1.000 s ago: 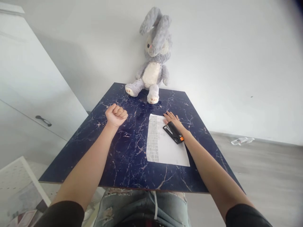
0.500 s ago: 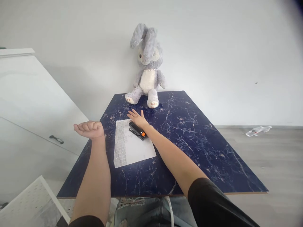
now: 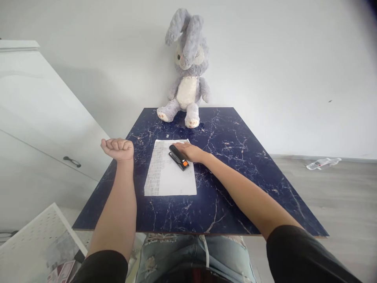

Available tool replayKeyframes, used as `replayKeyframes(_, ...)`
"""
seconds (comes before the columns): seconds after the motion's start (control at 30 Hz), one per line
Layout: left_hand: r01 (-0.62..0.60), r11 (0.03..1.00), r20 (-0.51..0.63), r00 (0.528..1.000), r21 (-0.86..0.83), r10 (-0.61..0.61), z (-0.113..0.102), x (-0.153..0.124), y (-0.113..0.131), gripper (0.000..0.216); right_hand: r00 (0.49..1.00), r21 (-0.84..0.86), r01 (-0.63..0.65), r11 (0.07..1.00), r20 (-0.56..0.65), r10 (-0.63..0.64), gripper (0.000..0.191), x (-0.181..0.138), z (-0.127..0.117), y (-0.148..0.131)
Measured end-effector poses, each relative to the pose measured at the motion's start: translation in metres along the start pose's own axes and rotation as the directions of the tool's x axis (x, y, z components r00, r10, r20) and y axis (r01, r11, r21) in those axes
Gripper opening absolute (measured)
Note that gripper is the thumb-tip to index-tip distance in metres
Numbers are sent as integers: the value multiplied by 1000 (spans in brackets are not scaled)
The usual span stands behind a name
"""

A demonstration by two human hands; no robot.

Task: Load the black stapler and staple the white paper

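Note:
A black stapler (image 3: 178, 158) with an orange patch lies slantwise on a sheet of paper (image 3: 176, 184), which has a grey printed band along its left side. Just to the stapler's right, my right hand (image 3: 191, 151) rests low over the paper, fingers extended and pointing left; their tips are partly hidden behind the stapler. Raised over the table's left edge is my left hand (image 3: 118, 149), curled into a fist with nothing showing in it. Beyond the paper's far edge lies a small pale scrap (image 3: 167, 136).
A grey plush rabbit (image 3: 188, 92) sits at the far end of the dark blue marbled table (image 3: 235, 181), against the wall. On the left stand a white cabinet (image 3: 44, 110) and a white perforated container (image 3: 38, 239). Clear plastic packaging (image 3: 323, 163) lies on the floor at right.
My right hand has drawn back from the paper's far edge to the stapler's right side. The paper has turned straighter on the table. My left hand stays in a fist, and the view has tilted slightly.

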State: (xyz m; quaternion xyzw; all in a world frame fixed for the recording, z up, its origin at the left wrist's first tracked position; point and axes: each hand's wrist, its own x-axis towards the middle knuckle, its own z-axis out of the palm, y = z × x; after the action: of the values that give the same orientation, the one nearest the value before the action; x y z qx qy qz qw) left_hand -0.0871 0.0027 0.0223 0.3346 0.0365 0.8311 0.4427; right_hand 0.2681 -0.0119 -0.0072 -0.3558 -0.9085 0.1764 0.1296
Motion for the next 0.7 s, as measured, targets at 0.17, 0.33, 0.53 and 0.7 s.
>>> replayKeyframes(0.17, 49, 996, -16, 999, 78, -47, 4, -3, -3, 71, 999, 3, -48, 999, 15, 48, 55, -50, -16, 19)
replayKeyframes(0.33, 124, 992, -35, 992, 32, -123, 11, -7, -7, 75, 995, 49, -97, 994, 8, 97, 56, -107, -36, 40)
replayKeyframes(0.53, 238, 971, -27, 971, 27, -238, 19, -10, -15, 75, 987, 61, -159, 985, -27, 161, 53, -154, -56, 60)
replayKeyframes(0.7, 447, 892, -60, 894, 63, -444, 29, -14, -28, 71, 991, 73, -125, 989, -34, 128, 53, -156, -58, 61)
